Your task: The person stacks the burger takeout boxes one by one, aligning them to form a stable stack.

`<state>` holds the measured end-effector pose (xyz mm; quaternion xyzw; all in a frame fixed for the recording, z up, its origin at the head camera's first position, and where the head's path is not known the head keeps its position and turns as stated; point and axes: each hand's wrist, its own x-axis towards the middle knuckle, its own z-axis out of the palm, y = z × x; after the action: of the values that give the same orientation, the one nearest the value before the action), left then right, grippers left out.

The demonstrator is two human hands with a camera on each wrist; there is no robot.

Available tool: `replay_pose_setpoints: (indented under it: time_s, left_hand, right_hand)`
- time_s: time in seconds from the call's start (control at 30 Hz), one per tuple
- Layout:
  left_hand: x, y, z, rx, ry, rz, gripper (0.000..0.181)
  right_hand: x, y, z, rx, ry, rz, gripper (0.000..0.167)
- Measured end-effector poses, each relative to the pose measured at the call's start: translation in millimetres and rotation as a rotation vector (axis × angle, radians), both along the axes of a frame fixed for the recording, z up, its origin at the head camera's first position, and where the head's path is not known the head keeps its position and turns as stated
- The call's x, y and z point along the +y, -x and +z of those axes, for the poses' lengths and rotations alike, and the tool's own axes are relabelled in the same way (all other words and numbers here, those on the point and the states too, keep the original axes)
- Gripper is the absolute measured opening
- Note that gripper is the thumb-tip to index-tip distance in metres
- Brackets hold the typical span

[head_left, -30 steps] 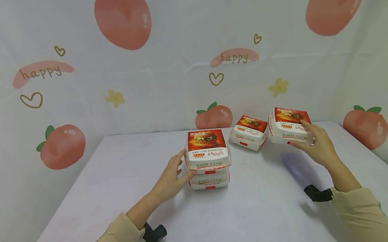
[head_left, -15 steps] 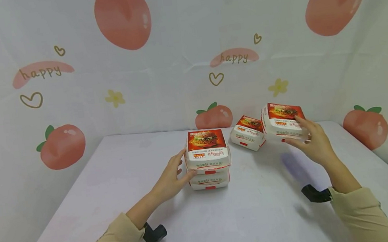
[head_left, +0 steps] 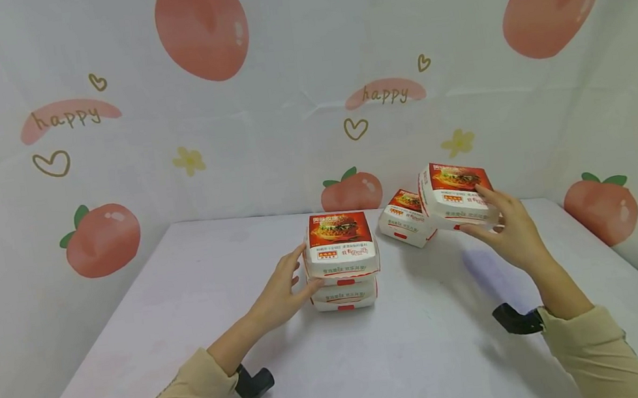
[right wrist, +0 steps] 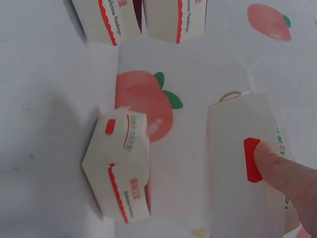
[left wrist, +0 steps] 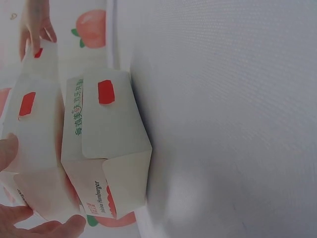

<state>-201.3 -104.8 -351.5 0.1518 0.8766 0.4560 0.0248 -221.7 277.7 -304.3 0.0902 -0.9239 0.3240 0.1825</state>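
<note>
Fingers of the left hand [head_left: 277, 296] grip the upper hamburger box [head_left: 341, 246], stacked on the lower hamburger box [head_left: 344, 296]; rightward, a third hamburger box [head_left: 407, 230] sits on the tabletop [head_left: 408, 359]; the right hand [head_left: 515, 236] grasps a fourth hamburger box [head_left: 453, 198] aloft. Two look stacked, two not yet.

Some curtained-off indoor spot, exact kind unclear — white table [head_left: 431, 357], fruit-printed backdrop [head_left: 279, 59] on three sides.

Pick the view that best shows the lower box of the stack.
Left wrist: the lower box appears large there, its front and a printed side both in view. Head shows its front beneath the upper box, which hides its top. Right wrist catches only part of it, cut off by the picture's top edge.
</note>
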Motion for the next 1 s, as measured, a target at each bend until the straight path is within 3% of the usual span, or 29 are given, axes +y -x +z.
replay_pose_setpoints:
  time_s: [1.0]
  left_hand:
    - [-0.1,0.7,-2.5,0.013,-0.002,0.005,0.08]
  right_hand:
    - [-40.3,-8.5,13.1,0.054,0.006,0.094,0.076]
